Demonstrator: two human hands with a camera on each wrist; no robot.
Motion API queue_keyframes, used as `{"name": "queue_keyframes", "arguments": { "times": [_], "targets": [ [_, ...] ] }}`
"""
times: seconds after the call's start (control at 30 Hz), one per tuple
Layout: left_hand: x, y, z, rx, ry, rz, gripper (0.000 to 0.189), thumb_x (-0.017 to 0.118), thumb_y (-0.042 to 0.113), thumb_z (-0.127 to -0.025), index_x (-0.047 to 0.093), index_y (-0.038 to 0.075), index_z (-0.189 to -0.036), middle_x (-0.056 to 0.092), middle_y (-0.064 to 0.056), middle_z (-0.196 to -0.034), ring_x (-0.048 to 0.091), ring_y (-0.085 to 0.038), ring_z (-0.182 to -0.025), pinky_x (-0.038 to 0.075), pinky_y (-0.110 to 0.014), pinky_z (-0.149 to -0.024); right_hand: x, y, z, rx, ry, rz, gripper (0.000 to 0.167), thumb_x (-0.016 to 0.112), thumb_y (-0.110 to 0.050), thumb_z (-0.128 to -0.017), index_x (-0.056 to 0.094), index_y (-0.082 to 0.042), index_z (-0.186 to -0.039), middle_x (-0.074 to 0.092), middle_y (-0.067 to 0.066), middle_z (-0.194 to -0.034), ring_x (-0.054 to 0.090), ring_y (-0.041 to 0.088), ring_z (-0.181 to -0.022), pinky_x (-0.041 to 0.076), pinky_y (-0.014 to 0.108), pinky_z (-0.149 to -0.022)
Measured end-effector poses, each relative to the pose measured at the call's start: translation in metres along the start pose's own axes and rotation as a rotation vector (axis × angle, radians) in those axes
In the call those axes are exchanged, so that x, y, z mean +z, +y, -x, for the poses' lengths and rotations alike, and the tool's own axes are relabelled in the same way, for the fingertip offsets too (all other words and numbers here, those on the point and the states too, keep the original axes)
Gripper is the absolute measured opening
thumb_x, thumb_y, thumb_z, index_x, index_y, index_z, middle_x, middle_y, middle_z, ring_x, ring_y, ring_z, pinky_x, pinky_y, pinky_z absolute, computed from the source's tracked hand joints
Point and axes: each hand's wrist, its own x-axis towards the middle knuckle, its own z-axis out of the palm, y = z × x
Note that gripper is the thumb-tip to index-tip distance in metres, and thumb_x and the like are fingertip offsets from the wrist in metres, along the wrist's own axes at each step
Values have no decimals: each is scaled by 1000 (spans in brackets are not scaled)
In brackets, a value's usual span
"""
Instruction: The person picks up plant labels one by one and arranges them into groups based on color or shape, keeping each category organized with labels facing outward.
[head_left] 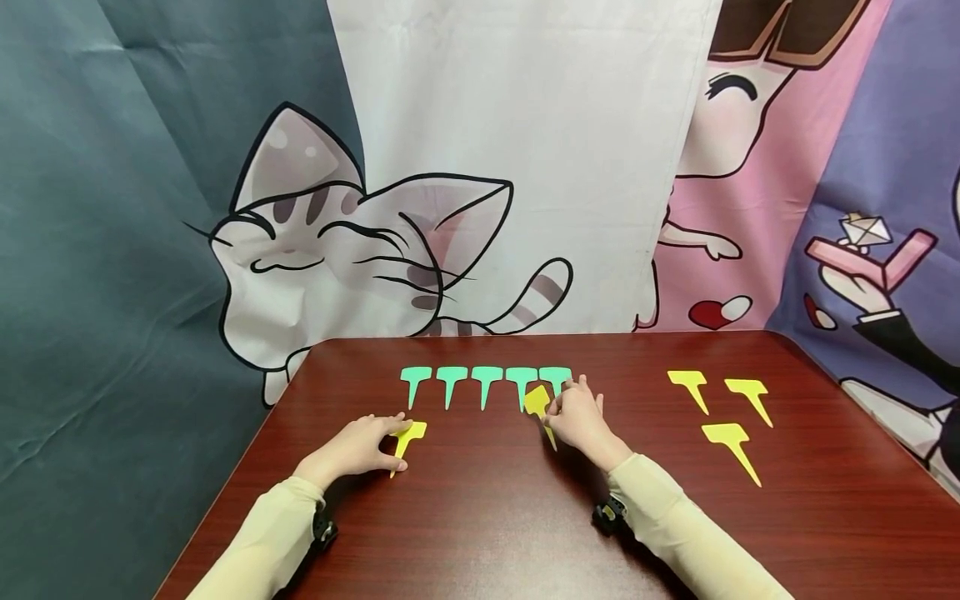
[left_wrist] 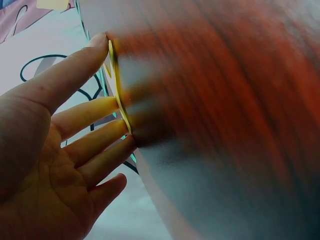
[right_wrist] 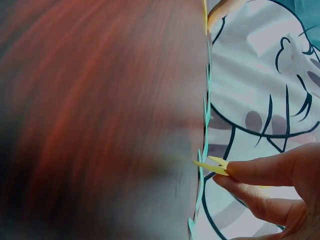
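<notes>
My left hand [head_left: 356, 450] touches a yellow T-shaped plant label [head_left: 409, 433] on the table, fingers near its broad head and thumb by its stem. In the left wrist view those fingers are fairly straight, their tips along the label [left_wrist: 118, 90]. Between thumb and fingers, my right hand [head_left: 583, 419] pinches another yellow label [head_left: 537, 401], tilted just over the table, its head overlapping a green label [head_left: 522, 379] in the head view. The right wrist view shows this yellow label [right_wrist: 212, 167] almost edge-on at the fingertips.
Several green labels [head_left: 451, 379] lie in a row, stems toward me, near the table's far edge. Three yellow labels [head_left: 725, 433] lie at the right. The dark red wooden table [head_left: 480, 533] ends at a printed cloth backdrop [head_left: 585, 125].
</notes>
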Motion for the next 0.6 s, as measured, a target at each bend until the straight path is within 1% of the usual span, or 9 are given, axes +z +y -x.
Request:
{"name": "queue_keyframes", "arguments": {
  "times": [0.2,0.37,0.6],
  "targets": [
    [-1,0,-1,-13,-1,-9,69,77,40,-76,55,9,-134,48,-11,-143,44,-41,-129,32,-53,-109,6,-9,0,-16,-22,6,23,74,-15,-78,66,-12,-57,42,31,-140,18,47,-141,13,75,-104],
    [-1,1,-2,-10,-2,-18,69,77,40,-77,56,9,-134,48,-10,-143,45,-40,-128,33,-53,-108,10,-17,1,-32,-23,16,22,75,-14,-78,69,-11,-57,48,29,-136,20,47,-141,13,75,-104],
    [-1,0,1,16,-4,-15,68,77,37,-77,55,6,-134,49,-12,-142,44,-41,-129,31,-54,-109,17,-32,4,-61,-66,21,25,75,-13,-79,66,-10,-56,44,28,-141,18,48,-141,13,74,-104]
  ]
}}
